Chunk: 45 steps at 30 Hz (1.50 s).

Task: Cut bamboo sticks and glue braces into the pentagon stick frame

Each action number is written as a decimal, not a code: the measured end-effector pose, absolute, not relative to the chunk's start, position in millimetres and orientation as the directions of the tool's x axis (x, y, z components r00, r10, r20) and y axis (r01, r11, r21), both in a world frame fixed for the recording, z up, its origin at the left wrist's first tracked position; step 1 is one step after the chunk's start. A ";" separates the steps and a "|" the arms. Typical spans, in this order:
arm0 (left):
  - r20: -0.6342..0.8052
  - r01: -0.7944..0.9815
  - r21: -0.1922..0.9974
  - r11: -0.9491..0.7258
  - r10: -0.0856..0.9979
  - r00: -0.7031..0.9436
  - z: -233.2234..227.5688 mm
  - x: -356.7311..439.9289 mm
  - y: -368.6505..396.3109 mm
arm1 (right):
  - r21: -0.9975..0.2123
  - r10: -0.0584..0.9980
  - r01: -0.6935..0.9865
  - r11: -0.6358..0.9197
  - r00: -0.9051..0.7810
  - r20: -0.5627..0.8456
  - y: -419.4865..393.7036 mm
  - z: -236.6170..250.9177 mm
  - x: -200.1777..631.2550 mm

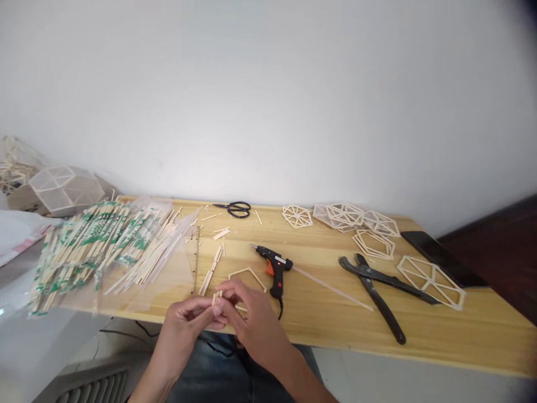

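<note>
Short pale sticks point(215, 299), pinched
My left hand point(184, 320) and right hand point(250, 314) clamp them, slim, straight-sided; glue gun point(277, 271) right of the grip.

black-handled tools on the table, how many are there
3: scissors near the wall, a glue gun just beyond the right hand, and a pliers-like tool farther right.

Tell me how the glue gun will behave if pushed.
Lying on its side, the glue gun would probably slide rather than roll. The cord at its handle's base may tug it. The long, thin glue stick jutting from its back will likely swing along and might flex.
</note>
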<state>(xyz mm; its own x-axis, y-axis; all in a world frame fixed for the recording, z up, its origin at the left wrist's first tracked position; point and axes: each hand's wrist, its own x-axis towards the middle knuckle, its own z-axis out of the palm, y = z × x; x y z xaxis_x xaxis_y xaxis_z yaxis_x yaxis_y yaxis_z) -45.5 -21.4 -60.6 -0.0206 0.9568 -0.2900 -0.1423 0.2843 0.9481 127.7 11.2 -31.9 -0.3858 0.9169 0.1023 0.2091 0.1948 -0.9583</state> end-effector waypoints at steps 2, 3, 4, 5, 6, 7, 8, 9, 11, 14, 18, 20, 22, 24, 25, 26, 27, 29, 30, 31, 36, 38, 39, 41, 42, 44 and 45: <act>-0.277 -0.128 0.954 0.272 0.960 -0.025 -58.0 -46.4 -20.3 | -0.967 0.919 0.193 0.165 -0.385 0.080 14.4 -29.3 127.2; -0.270 -0.121 0.956 0.266 0.963 -0.021 -56.7 -46.8 -20.0 | -0.972 0.916 0.183 0.147 -0.397 0.064 16.0 -27.6 127.8; -0.262 -0.115 0.959 0.259 0.965 -0.014 -55.5 -47.0 -19.8 | -0.975 0.908 0.175 0.137 -0.415 0.053 17.9 -25.7 128.8; -0.252 -0.107 0.962 0.250 0.968 -0.002 -54.7 -47.1 -19.4 | -0.976 0.900 0.170 0.136 -0.433 0.050 20.2 -23.6 130.4; -0.240 -0.097 0.966 0.239 0.971 0.011 -54.4 -47.0 -18.9 | -0.974 0.893 0.169 0.147 -0.447 0.057 23.1 -21.3 132.5; -0.225 -0.084 0.971 0.226 0.974 0.023 -54.5 -46.8 -18.1 | -0.970 0.886 0.174 0.167 -0.459 0.070 26.4 -18.7 135.1; -0.206 -0.066 0.976 0.208 0.978 0.033 -55.0 -46.3 -17.1 | -0.964 0.880 0.186 0.190 -0.467 0.083 30.1 -15.8 138.1; -0.183 -0.042 0.982 0.185 0.982 0.040 -55.8 -45.6 -16.0 | -0.955 0.874 0.207 0.213 -0.477 0.092 33.9 -12.7 141.4; -0.118 0.025 0.993 0.117 0.992 0.050 -57.7 -43.4 -13.4 | -0.924 0.850 0.278 0.261 -0.520 0.083 40.5 -6.1 147.8; 0.002 0.134 0.991 -0.011 0.998 0.066 -59.3 -38.3 -10.2 | -0.832 0.796 0.408 0.377 -0.601 0.067 43.7 1.0 152.9; 0.096 0.188 0.976 -0.112 0.991 0.095 -58.2 -34.4 -8.3 | -0.677 0.686 0.445 0.587 -0.717 0.122 43.5 0.0 156.6; 0.136 0.214 0.965 -0.151 0.987 0.083 -57.8 -39.5 -6.8 | -0.667 0.673 0.416 0.618 -0.719 0.175 52.3 -2.3 167.3; 0.198 0.271 0.943 -0.193 0.980 0.010 -59.2 -51.8 -3.8 | -0.694 0.769 0.457 0.557 -0.598 0.223 72.1 -4.3 189.1; 0.238 0.339 0.920 -0.198 0.968 -0.080 -63.1 -69.1 0.7 | -0.709 0.935 0.612 0.351 -0.270 0.231 101.4 -6.5 220.2; 0.238 0.366 0.912 -0.186 0.966 -0.102 -66.0 -78.1 3.3 | -0.701 0.969 0.676 0.227 -0.089 0.229 117.8 -8.3 237.1; 0.256 0.390 0.901 -0.188 0.958 -0.127 -69.4 -86.6 5.8 | -0.686 0.972 0.707 0.170 -0.008 0.233 134.1 -10.7 253.4; 0.268 0.420 0.889 -0.183 0.951 -0.153 -73.1 -94.0 8.1 | -0.673 0.970 0.728 0.135 0.040 0.238 149.6 -14.0 268.1; 0.260 0.477 0.866 -0.148 0.950 -0.176 -80.2 -104.1 11.2 | -0.635 0.967 0.768 0.083 0.093 0.238 176.1 -23.0 290.0; 0.251 0.492 0.860 -0.135 0.952 -0.177 -83.3 -106.8 11.9 | -0.612 0.966 0.788 0.068 0.100 0.236 186.8 -28.4 296.7; 0.240 0.502 0.856 -0.123 0.955 -0.176 -85.7 -108.2 11.9 | -0.587 0.967 0.808 0.059 0.100 0.234 195.8 -34.0 300.7; 0.261 0.525 0.840 -0.135 0.950 -0.174 -87.5 -106.9 9.0 | -0.400 0.974 0.913 0.082 0.010 0.224 221.8 -51.9 299.7; 0.267 0.529 0.837 -0.144 0.950 -0.164 -86.1 -106.2 8.5 | -0.313 0.977 0.942 0.123 -0.059 0.207 224.4 -52.2 297.4; 0.268 0.530 0.835 -0.150 0.951 -0.154 -85.6 -105.9 8.5 | -0.273 0.977 0.951 0.146 -0.095 0.193 224.3 -51.5 296.6; 0.279 0.532 0.830 -0.167 0.950 -0.137 -85.7 -105.2 8.4 | -0.202 0.974 0.961 0.189 -0.158 0.160 222.2 -49.7 295.2; 0.286 0.535 0.826 -0.176 0.949 -0.130 -86.2 -104.8 8.3 | -0.171 0.973 0.964 0.205 -0.182 0.142 220.8 -49.1 294.5; 0.300 0.542 0.819 -0.189 0.946 -0.124 -87.8 -103.8 7.8 | -0.118 0.972 0.968 0.223 -0.211 0.107 218.2 -48.8 292.5; 0.306 0.546 0.815 -0.192 0.944 -0.124 -88.5 -103.3 7.4 | -0.096 0.971 0.969 0.227 -0.219 0.093 217.4 -49.1 291.3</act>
<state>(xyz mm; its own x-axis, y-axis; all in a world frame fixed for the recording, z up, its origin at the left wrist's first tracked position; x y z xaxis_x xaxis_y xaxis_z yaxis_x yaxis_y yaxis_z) -103.3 7.4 -88.5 -0.1240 0.9439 0.3059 0.5463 -0.1924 0.8152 291.3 217.4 -49.1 -0.2185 0.9714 0.0927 0.9691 0.2272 -0.0962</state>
